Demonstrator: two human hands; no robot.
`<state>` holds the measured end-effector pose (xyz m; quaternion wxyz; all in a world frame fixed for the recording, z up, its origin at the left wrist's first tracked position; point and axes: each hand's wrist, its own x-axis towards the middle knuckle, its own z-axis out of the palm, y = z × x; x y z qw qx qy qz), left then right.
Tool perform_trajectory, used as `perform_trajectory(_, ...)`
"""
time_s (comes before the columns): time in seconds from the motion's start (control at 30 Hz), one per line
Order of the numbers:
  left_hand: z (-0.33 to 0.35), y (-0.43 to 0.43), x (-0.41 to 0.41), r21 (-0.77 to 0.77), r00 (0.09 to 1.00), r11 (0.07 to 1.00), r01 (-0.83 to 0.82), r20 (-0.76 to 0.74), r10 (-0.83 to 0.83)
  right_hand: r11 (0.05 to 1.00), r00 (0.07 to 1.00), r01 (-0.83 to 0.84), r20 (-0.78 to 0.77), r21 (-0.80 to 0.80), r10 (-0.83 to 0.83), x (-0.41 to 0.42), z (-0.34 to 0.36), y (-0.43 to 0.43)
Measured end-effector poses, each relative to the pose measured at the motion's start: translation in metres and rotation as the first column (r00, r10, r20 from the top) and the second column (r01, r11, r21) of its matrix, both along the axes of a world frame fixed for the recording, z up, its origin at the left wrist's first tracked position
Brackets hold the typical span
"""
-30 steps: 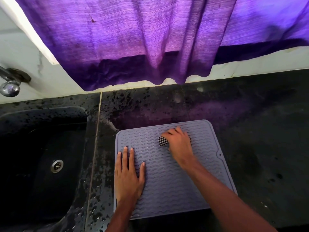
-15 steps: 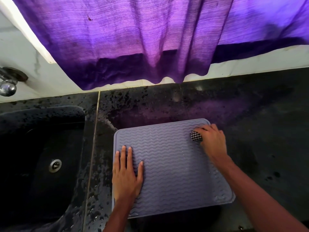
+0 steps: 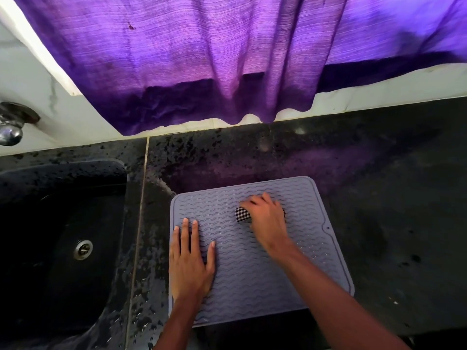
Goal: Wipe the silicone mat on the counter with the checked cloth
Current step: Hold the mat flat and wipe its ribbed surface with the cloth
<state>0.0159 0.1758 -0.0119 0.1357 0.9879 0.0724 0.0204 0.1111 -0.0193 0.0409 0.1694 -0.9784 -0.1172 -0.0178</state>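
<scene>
The grey silicone mat (image 3: pixel 252 279) lies flat on the dark counter (image 3: pixel 391 198), close to the counter's front edge and just to the right of the black sink (image 3: pixel 58 210). Its surface is ribbed with wavy lines, and a few water drops glint on its right part.

The left hand (image 3: pixel 190 263) rests palm down on the mat's left side, near the front left corner. Its fingers are straight and spread a little, and it has hold of nothing.

The right hand (image 3: pixel 266 219) is in the far half of the mat, about midway across. Its fingers are curled over the bunched checked cloth (image 3: pixel 242 213) and press it onto the ribs. Only a small black-and-white wad shows at the left of the hand, under the thumb; the rest is covered.

The counter around the mat is wet and speckled, most of all along the strip beside the sink. A steel drain (image 3: pixel 83 249) sits in the sink's floor, and a chrome tap (image 3: pixel 10 132) juts from the wall at the far left. A purple curtain (image 3: pixel 227 59) hangs over the counter's back edge.
</scene>
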Motion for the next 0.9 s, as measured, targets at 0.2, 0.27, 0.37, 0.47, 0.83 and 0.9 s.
perform_trajectory(0.2,0.000,0.002,-0.001,-0.008,1.000,1.000,0.001,-0.005,-0.001,0.997,1.000,-0.016,-0.003,-0.077,0.016,0.005,-0.003,-0.043)
perform_trajectory(0.27,0.000,0.002,0.000,-0.008,1.000,1.000,0.003,-0.005,-0.003,0.993,1.000,0.014,-0.002,-0.115,-0.014,0.007,-0.002,-0.069)
perform_trajectory(0.37,0.000,0.002,-0.001,-0.007,1.000,1.000,0.005,-0.002,-0.005,0.981,0.994,0.109,0.019,-0.158,-0.107,0.006,-0.001,-0.113)
perform_trajectory(0.47,0.000,0.001,-0.001,0.008,1.000,1.000,0.004,-0.006,-0.004,0.941,0.965,0.258,0.001,-0.219,-0.264,0.008,0.004,-0.141)
perform_trajectory(0.83,0.000,0.001,-0.001,0.011,1.000,1.000,0.003,-0.010,-0.003,0.999,0.999,-0.020,0.037,0.034,0.019,-0.006,0.015,-0.005)
perform_trajectory(0.9,0.000,0.001,-0.001,0.012,1.000,1.000,0.004,-0.003,-0.004,0.994,0.995,-0.102,0.022,0.035,0.101,-0.015,0.010,0.019)
